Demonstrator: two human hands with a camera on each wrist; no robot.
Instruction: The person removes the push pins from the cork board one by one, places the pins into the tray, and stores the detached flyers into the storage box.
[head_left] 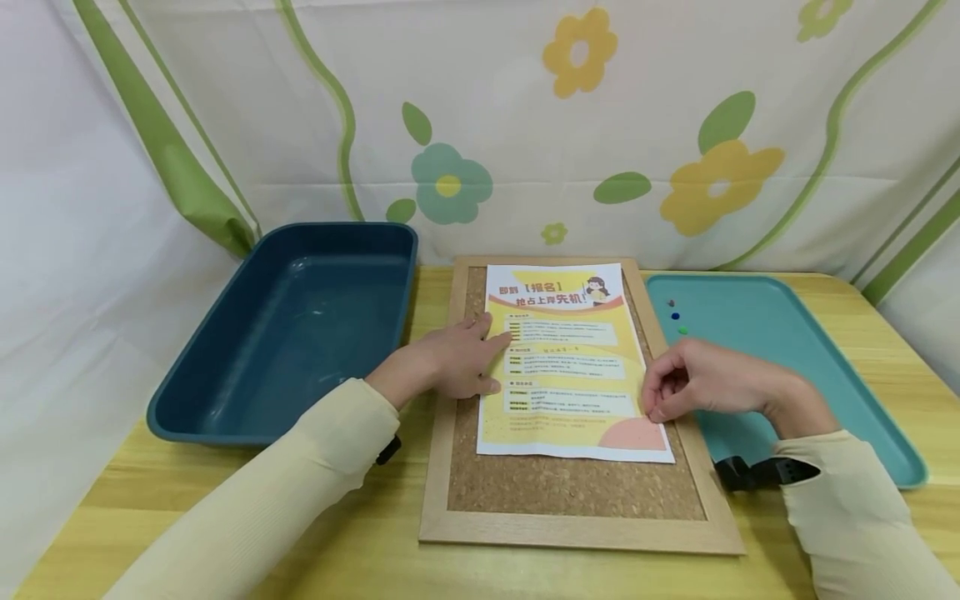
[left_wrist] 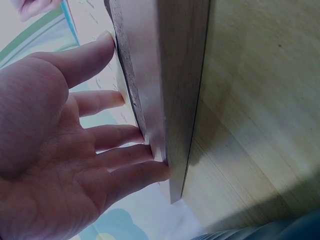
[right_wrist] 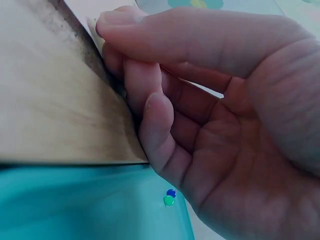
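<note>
A yellow printed poster point(head_left: 558, 425) lies on a wood-framed corkboard point(head_left: 577, 492), leaving a strip of cork bare along the bottom. Spread over the poster's left edge, my left hand point(head_left: 459, 358) presses with straight fingertips on paper and frame. The left wrist view shows those fingers point(left_wrist: 115, 135) extended along the board's side. At the poster's lower right edge, my right hand point(head_left: 705, 379) pinches the paper between thumb and curled index finger. Its other fingers point(right_wrist: 160, 125) are bent against the frame in the right wrist view. Whether a pin sits between the fingertips is hidden.
Right of the board lies a teal tray point(head_left: 780, 333), partly under the right forearm. Several small push pins sit in it, among them a blue pin point(head_left: 676, 316) and a green pin point(head_left: 682, 331). A deep dark-blue bin point(head_left: 281, 437) stands left. A flowered curtain point(head_left: 517, 108) hangs behind.
</note>
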